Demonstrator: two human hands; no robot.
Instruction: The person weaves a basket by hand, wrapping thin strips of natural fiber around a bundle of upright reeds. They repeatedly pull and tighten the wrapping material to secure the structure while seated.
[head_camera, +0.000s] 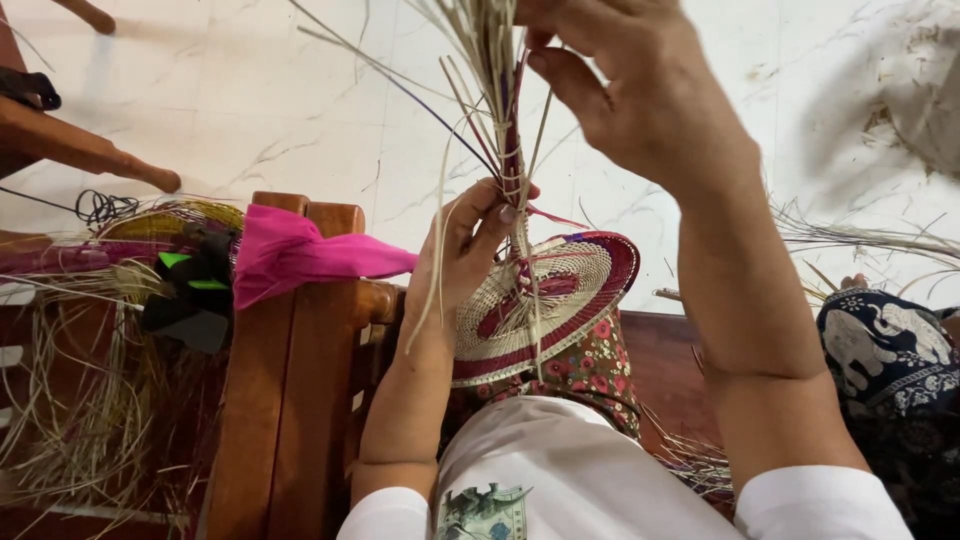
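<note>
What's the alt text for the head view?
Two hands weave a round red-and-cream disc: the left hand grips its edge, the right hand pinches upright straw strands. A pink cloth lies on a wooden chair alongside.

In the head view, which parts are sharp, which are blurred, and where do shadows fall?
Head view: the woven disc and left hand are fairly sharp; the right hand, close to the lens, looks soft; a dim shadow lies on the pale floor at upper right; no strong glare.

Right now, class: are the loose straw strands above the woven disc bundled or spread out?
Bundled: the left hand pinches the straw strands together above the woven disc.
</note>
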